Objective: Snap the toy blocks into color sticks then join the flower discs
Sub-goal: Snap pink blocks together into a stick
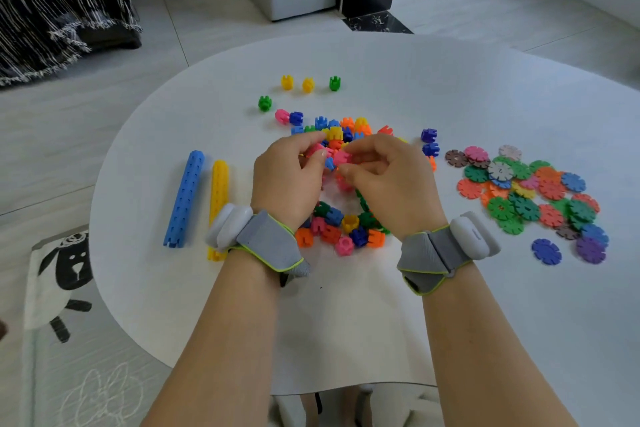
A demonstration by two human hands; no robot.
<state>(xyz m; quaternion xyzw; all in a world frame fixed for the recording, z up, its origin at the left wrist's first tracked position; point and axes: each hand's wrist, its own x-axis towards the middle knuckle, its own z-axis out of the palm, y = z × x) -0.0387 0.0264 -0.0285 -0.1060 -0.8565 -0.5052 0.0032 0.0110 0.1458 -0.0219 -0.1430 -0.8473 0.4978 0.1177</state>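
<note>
Over the pile (pixel 346 229) at mid-surface (pixel 450 97), the left grip (pixel 289 180) pinches a pink block (pixel 316 150) and the right grip (pixel 391 180) a second pink block (pixel 342 158), ends facing, apparently to snap together. Blue stick (pixel 183 199) and yellow stick (pixel 219 191) lie left; discs (pixel 526 191) wait right.

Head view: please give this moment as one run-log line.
left hand: holds pink piece | right hand: holds pink block | blue stick, yellow stick: done | flower discs: loose pile

Probably a home: sheep-print mat (pixel 65 263), tiled floor (pixel 162 55), fringed throw (pixel 52 10).
</note>
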